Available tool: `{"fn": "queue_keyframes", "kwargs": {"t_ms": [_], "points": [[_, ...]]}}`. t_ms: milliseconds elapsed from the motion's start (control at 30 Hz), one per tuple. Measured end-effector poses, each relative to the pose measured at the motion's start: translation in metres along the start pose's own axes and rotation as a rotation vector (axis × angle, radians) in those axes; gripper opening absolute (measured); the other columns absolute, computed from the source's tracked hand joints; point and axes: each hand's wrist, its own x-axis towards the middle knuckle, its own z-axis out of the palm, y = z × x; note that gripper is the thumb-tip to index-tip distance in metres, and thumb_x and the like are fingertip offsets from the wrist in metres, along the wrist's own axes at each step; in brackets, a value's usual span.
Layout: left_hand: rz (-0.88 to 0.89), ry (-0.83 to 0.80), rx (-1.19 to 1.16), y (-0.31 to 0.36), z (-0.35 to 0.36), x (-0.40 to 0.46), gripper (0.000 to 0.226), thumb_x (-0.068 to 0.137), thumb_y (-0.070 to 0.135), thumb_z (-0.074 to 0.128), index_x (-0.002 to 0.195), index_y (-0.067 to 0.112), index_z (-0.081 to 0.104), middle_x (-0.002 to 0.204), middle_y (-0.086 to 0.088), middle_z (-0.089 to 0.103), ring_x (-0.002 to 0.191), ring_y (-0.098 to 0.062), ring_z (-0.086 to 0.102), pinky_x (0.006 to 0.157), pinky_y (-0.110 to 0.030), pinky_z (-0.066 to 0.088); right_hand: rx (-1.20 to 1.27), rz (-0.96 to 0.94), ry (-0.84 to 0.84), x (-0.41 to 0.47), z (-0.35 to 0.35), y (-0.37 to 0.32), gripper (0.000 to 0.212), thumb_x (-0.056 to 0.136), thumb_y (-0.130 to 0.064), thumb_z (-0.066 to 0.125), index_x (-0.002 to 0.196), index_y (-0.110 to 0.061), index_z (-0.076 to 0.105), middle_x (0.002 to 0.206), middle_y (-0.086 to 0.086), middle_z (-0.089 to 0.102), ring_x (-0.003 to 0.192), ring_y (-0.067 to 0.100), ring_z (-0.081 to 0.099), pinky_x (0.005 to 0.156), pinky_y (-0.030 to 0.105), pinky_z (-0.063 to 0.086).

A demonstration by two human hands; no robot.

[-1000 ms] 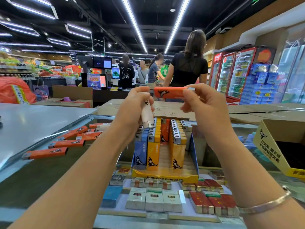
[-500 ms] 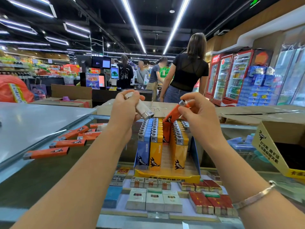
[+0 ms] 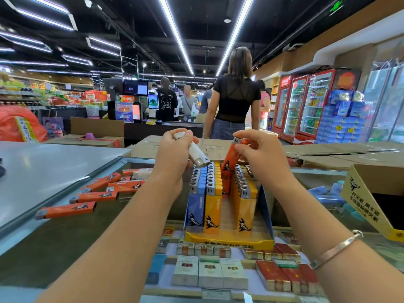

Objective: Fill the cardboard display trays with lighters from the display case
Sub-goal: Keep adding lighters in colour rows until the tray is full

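A yellow cardboard display tray [image 3: 229,241] stands on the glass counter, holding rows of upright blue and yellow lighters [image 3: 213,200]. My left hand [image 3: 175,156] grips a white lighter [image 3: 196,154], its metal head pointing down and right just above the tray's rows. My right hand [image 3: 258,153] pinches an orange lighter [image 3: 228,165] near its metal top, its lower end dipping into the tray's middle row. Several loose orange lighters [image 3: 96,196] lie on the glass to the left.
A second yellow cardboard tray [image 3: 360,204] sits at the right edge. Cigarette packs [image 3: 209,273] fill the case under the glass. Flat cardboard boxes [image 3: 328,149] lie behind the counter. A person in black [image 3: 235,99] stands beyond, near red drink fridges [image 3: 306,106].
My right hand has turned the orange lighter from level to nearly upright and lowered it into the tray. My left hand has tilted the white lighter, its head swinging out to the right.
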Motion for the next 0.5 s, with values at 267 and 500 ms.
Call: {"fn": "queue_keyframes", "kwargs": {"t_ms": [267,500], "points": [[0.0,0.016,0.0,0.002,-0.001,0.003,0.01,0.095,0.027,0.049,0.102,0.022,0.054,0.083,0.002,0.066,0.082,-0.018,0.064,0.082,-0.048,0.054,-0.131,0.001,-0.171,0.021,0.001,-0.01,0.023,0.087,-0.009,0.061,0.107,-0.016,0.067,0.078,-0.009,0.057,0.077,0.008,0.059,0.076,0.029,0.054],[0.005,-0.006,-0.024,0.002,-0.001,0.003,0.005,0.095,0.026,0.048,0.096,0.026,0.053,0.083,0.005,0.067,0.073,-0.011,0.059,0.082,-0.043,0.053,-0.392,0.022,-0.356,0.011,0.012,-0.004,0.016,0.083,-0.012,0.066,0.099,-0.014,0.07,0.09,-0.002,0.056,0.08,0.009,0.05,0.062,0.012,0.038]]}}
